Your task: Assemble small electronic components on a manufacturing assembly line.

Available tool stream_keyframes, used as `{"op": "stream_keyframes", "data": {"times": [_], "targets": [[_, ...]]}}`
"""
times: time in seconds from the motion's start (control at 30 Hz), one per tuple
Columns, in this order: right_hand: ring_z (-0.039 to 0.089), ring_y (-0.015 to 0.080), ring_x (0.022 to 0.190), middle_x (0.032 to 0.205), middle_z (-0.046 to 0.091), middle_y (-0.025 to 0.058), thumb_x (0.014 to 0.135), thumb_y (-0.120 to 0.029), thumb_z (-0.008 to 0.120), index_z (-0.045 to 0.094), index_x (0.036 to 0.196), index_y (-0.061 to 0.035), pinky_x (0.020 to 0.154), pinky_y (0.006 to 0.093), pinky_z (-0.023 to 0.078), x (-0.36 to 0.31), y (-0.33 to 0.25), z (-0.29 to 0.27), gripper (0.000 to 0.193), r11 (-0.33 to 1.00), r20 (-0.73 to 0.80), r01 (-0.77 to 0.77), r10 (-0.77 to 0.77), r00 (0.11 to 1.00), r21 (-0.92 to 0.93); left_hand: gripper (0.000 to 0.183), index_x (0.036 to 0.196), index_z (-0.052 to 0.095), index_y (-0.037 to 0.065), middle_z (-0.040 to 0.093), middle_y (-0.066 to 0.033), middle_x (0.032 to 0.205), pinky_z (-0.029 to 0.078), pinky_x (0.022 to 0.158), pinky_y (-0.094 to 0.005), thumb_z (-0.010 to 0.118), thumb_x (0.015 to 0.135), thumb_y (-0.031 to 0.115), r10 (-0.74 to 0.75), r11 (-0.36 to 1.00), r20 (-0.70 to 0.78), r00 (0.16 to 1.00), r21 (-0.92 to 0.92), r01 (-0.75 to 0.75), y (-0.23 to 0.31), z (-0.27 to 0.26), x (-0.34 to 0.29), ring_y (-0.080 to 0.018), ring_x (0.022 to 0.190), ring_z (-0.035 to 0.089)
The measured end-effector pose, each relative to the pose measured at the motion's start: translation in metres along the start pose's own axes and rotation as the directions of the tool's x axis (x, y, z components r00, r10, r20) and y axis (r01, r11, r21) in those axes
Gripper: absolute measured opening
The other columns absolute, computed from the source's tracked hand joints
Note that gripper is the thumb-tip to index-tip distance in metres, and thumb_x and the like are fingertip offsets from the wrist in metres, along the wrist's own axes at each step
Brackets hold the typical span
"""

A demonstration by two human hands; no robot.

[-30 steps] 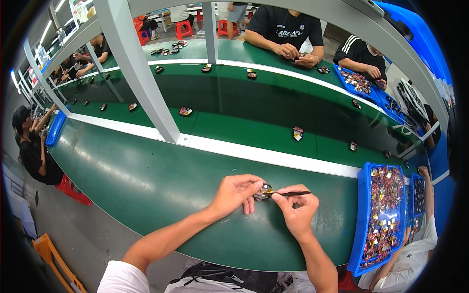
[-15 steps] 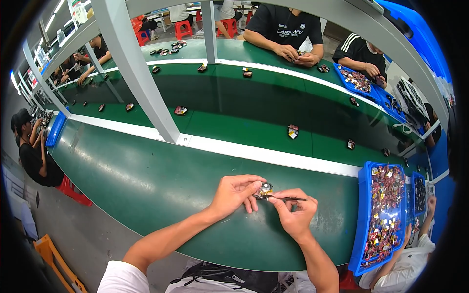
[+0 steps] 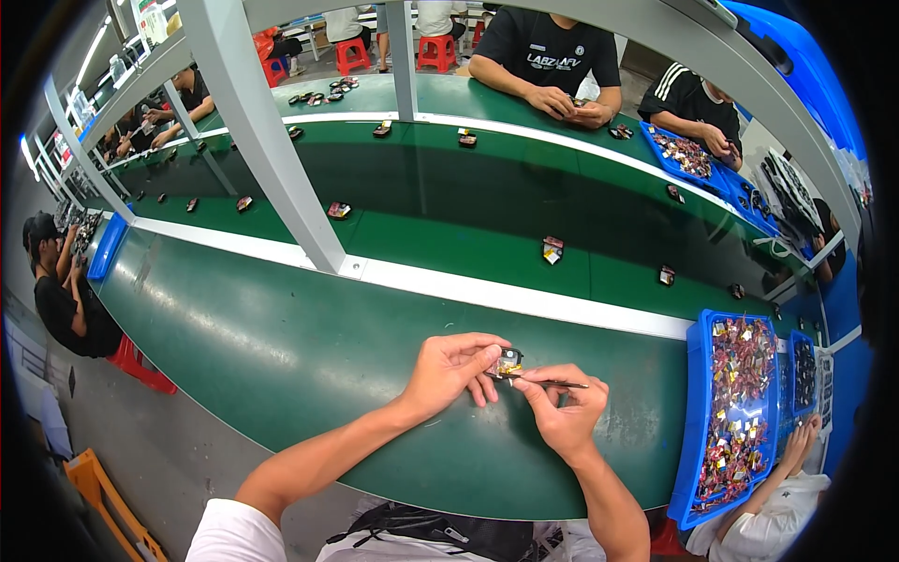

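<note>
Case (image 3: 508,362), small and black, with pale and yellow parts on its upward face: held in front of the body, over the near green tabletop (image 3: 309,337). Gripped at its left side by the left hand (image 3: 453,370), thumb along the top, other fingers (image 3: 478,392) curled close around and below it, with little gap. Along its near edge, a slim dark tool (image 3: 564,383), pinched narrowly between thumb and fingers of the right hand (image 3: 567,409); roughly level, with its left end at the case, exact contact too small to tell.

At right on the tabletop, a large blue tray (image 3: 695,421), heaped with small parts (image 3: 738,351) bearing red wires and white and yellow tags. Just to its right, a small blue tray (image 3: 792,375) of dark pieces. Below this, a co-worker in a white top (image 3: 773,510), both hands (image 3: 800,443) close together, hold impossible to tell.

Past the tabletop, a white strip (image 3: 506,298), then a green belt (image 3: 431,245) with well-spaced dark cases (image 3: 552,250). Across the belt, a person in a dark top (image 3: 552,56), hands together over the far tabletop (image 3: 440,98). Left of centre, a slanting grey post (image 3: 272,140). At far left, a co-worker in a dark cap (image 3: 62,300) beside a red stool (image 3: 140,365).
</note>
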State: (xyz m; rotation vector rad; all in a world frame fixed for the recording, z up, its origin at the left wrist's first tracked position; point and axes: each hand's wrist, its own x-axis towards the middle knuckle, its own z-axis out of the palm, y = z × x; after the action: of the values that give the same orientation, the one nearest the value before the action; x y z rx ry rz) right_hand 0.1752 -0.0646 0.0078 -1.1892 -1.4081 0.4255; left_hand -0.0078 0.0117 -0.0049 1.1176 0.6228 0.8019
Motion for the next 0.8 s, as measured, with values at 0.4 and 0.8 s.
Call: {"op": "stream_keyframes", "data": {"times": [0.4, 0.8], "targets": [[0.042, 0.0022, 0.040, 0.081, 0.078, 0.0049, 0.076, 0.002, 0.084, 0.075, 0.083, -0.0042, 0.042, 0.0206, 0.031, 0.0020, -0.0010, 0.0007, 0.013, 0.999, -0.001, 0.040, -0.040, 0.999, -0.022, 0.027, 0.122, 0.066, -0.006, 0.072, -0.0140, 0.094, 0.057, 0.051, -0.0253, 0.060, 0.103, 0.013, 0.018, 1.000, -0.008, 1.000, -0.005, -0.018, 0.0018, -0.0005, 0.0000, -0.0173, 0.065, 0.071], [0.039, 0.0010, 0.043, 0.062, 0.066, -0.0004, 0.078, 0.001, 0.084, 0.076, 0.086, -0.0014, 0.043, 0.0214, 0.028, 0.0029, 0.0006, -0.0026, 0.012, 0.996, 0.008, -0.093, 0.093, 0.996, 0.009, 0.027, 0.120, 0.067, -0.008, 0.072, -0.0145, 0.092, 0.056, 0.050, -0.0257, 0.061, 0.103, 0.012, -0.006, 0.999, -0.023, 1.000, 0.041, 0.007, -0.0005, 0.0010, 0.0013, -0.0181, 0.063, 0.071]]}}
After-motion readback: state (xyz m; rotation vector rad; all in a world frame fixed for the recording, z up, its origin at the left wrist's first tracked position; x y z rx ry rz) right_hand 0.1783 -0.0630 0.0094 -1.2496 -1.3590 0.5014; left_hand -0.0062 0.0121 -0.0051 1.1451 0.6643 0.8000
